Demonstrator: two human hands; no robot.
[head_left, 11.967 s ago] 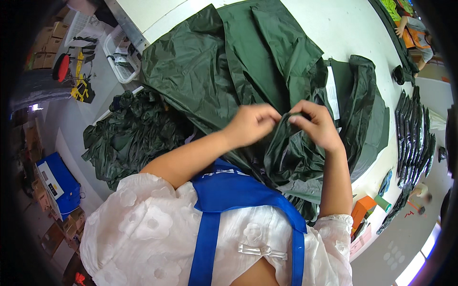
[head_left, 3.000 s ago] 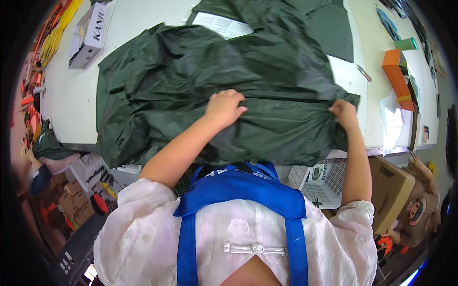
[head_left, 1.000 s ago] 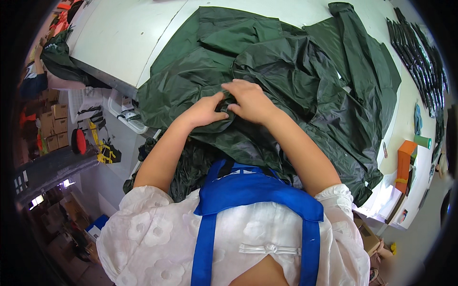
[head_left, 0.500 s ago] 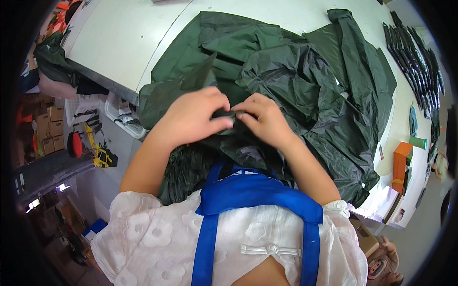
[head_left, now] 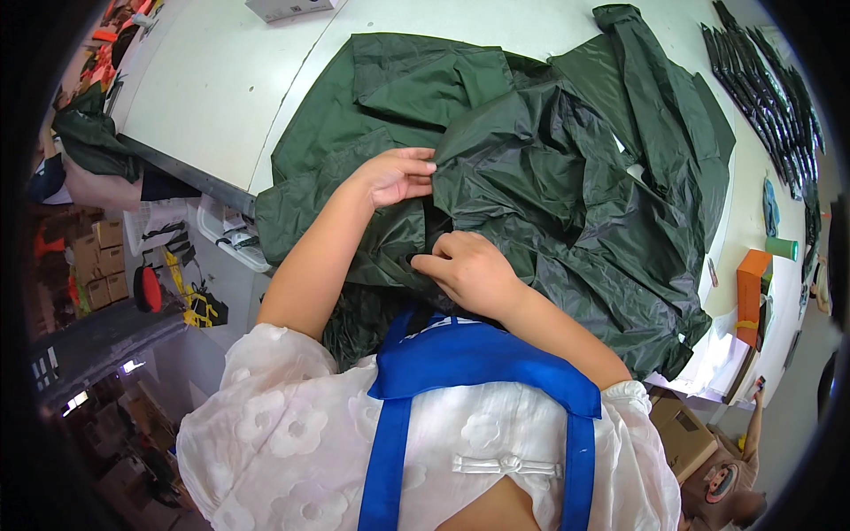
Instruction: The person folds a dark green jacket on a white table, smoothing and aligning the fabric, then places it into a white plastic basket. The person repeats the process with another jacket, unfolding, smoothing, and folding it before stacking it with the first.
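A dark green raincoat of thin, shiny cloth lies crumpled in front of me, one sleeve stretching to the far right. My left hand is closed on an edge of its front, fingertips pinching the cloth beside a dark gap between two layers. Lower and nearer my body, my right hand is closed too, thumb and forefinger pressed together on the raincoat near that gap. Its other fingers are curled, and the bit of cloth between the tips is mostly hidden.
The raincoat rests on a white table. Black packaged strips are stacked at the far right, near a green roll and an orange box. A white basket stands below the left table edge. Another person is at lower right.
My hands were together at one spot on the cloth. Now they are apart: the left has moved up and away from me, the right down toward my body. The gap between the layers shows more.
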